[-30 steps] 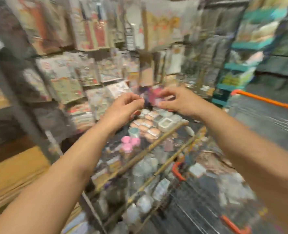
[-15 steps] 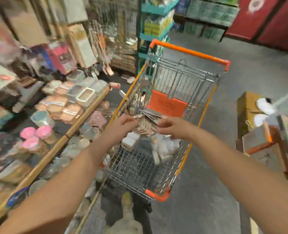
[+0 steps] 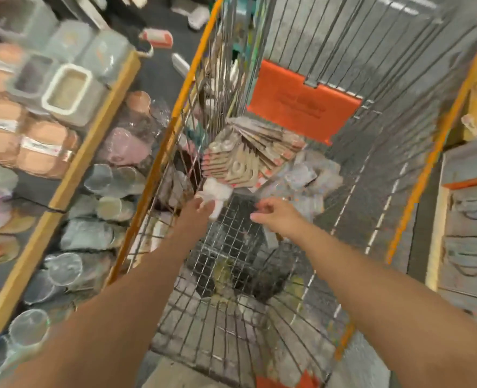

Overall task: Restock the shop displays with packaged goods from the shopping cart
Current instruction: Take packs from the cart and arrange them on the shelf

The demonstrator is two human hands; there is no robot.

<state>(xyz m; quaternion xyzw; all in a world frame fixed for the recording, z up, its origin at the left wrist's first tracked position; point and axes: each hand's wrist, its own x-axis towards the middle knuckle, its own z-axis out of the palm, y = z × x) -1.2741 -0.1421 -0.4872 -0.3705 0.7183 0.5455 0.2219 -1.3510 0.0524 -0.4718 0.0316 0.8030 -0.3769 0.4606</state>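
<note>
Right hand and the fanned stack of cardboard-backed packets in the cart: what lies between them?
In the head view, clear-wrapped packages lie between the right hand and the fanned stack of cardboard-backed packets.

Lighting: even, bright, shadows faint. Motion blur throughout, heaviest at the edges; straight lines are bowed by wide-angle distortion.

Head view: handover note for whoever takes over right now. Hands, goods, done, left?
Left hand: inside the shopping cart, fingertips at a white packet; no grip visible yet.
Right hand: open, holding nothing, hovering above the cart's wire floor.
Goods: a fanned stack of carded packs and clear-wrapped packets lie at the cart's far end.
Done: nothing in hand.
Left: pick stock, hang or shelve it on the display shelves to the left.
</note>
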